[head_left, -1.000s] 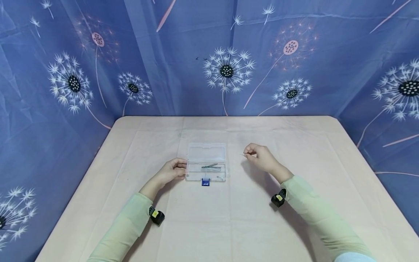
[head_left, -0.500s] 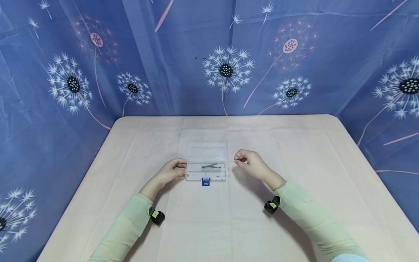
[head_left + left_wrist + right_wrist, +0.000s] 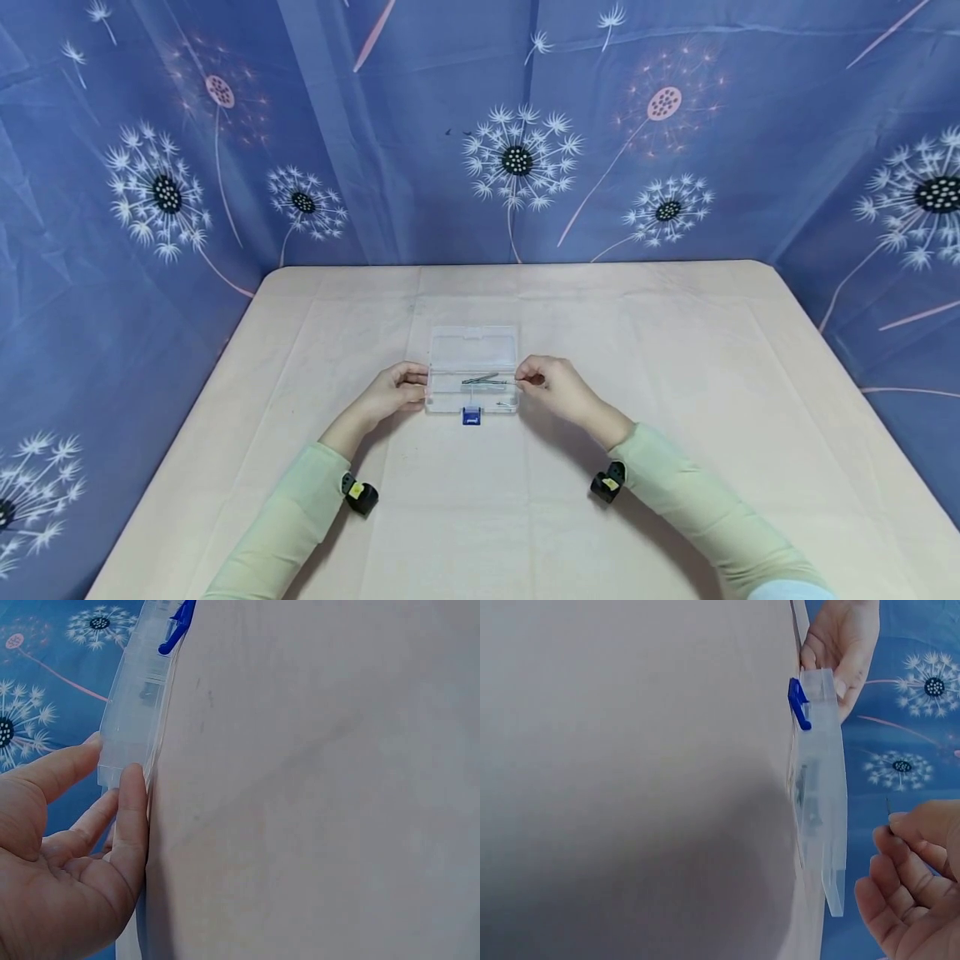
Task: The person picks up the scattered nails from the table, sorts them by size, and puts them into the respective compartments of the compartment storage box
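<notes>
A clear plastic box (image 3: 447,402) stands with its lid (image 3: 474,345) raised at the back and a blue latch (image 3: 471,416) at the front. Thin dark metal rods (image 3: 483,381) lie inside, with a smaller thin piece (image 3: 506,405) near the front right. My left hand (image 3: 392,388) holds the box's left end; in the left wrist view, fingertips (image 3: 133,776) touch that end. At the right end, my right hand (image 3: 558,388) pinches a very thin rod (image 3: 888,806) between thumb and finger. Its exact kind is too small to tell.
A pale cloth covers the table (image 3: 480,508). Blue curtains (image 3: 420,142) with dandelion prints hang behind it and along both sides. Each wrist wears a small black camera, the left camera (image 3: 362,497) and the right camera (image 3: 606,483).
My right hand has moved left and toward me, from beside the box to its right end, still pinching the thin rod. The left hand and the box have stayed put.
</notes>
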### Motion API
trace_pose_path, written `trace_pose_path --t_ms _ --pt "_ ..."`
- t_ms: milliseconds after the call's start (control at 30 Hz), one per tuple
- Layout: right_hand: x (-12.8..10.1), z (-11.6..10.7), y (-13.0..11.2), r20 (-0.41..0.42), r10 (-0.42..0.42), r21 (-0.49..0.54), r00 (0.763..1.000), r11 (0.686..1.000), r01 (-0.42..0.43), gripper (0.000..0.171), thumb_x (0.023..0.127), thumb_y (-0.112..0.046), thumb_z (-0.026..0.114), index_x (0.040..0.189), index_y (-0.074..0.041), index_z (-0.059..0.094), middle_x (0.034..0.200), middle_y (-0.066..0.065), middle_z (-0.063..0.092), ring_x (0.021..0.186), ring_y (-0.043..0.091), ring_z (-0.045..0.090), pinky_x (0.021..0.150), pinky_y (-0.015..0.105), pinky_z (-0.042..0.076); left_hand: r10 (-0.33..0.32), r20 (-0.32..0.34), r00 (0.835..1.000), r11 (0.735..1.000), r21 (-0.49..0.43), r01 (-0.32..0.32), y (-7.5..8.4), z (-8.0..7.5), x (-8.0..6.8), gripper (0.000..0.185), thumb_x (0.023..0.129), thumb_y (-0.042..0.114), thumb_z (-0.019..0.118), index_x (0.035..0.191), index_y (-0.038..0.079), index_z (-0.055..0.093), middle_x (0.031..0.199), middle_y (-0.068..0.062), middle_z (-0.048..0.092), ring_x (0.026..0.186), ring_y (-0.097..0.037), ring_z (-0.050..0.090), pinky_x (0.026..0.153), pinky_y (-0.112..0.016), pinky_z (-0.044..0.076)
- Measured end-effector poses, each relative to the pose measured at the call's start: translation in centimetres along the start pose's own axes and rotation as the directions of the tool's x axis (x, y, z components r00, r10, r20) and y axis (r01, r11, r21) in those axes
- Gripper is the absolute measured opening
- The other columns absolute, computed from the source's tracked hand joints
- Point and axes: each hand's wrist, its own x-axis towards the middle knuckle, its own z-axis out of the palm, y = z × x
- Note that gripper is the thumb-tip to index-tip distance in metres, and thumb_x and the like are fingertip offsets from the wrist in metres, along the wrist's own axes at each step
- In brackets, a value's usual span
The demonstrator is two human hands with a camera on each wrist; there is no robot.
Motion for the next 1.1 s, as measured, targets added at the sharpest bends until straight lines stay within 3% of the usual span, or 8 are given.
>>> trace_pose_path --t_ms 267,867,1100 --pt "0.3 0.8 -0.5 0.015 -0.031 0.002 0.999 1.000 0.031 0.005 0.081 0.004 0.064 0.085 0.000 0.065 0.081 0.009 0.067 0.074 0.018 0.061 0.068 0.022 0.056 -0.002 -0.003 1.000 0.999 0.033 0.002 -0.2 -0.1 0.1 0.042 0.090 0.003 0.056 0.130 -0.008 0.045 0.122 -0.025 0.051 0.093 -0.016 0.059 0.084 -0.032 0.058" --pt "0.4 1.7 -0.9 0.079 -0.011 -0.040 0.997 0.999 0.014 0.007 0.085 -0.007 0.065 0.083 -0.001 0.065 0.081 0.005 0.067 0.071 0.011 0.058 0.064 0.019 0.052 -0.013 0.001 1.000 0.999 0.040 0.013 0.0 0.0 0.1 0.043 0.091 0.003 0.057 0.131 -0.008 0.045 0.121 -0.025 0.051 0.094 -0.018 0.059 0.085 -0.031 0.058" --pt "0.3 1.6 -0.6 0.091 -0.016 -0.041 0.996 0.999 0.019 0.004 0.084 -0.005 0.066 0.085 -0.001 0.067 0.081 0.006 0.069 0.070 0.010 0.058 0.064 0.018 0.052 0.001 0.010 1.000 0.999 0.036 -0.001 0.2 0.0 0.1 0.044 0.091 0.003 0.057 0.131 -0.008 0.044 0.121 -0.025 0.051 0.092 -0.017 0.059 0.084 -0.031 0.058"
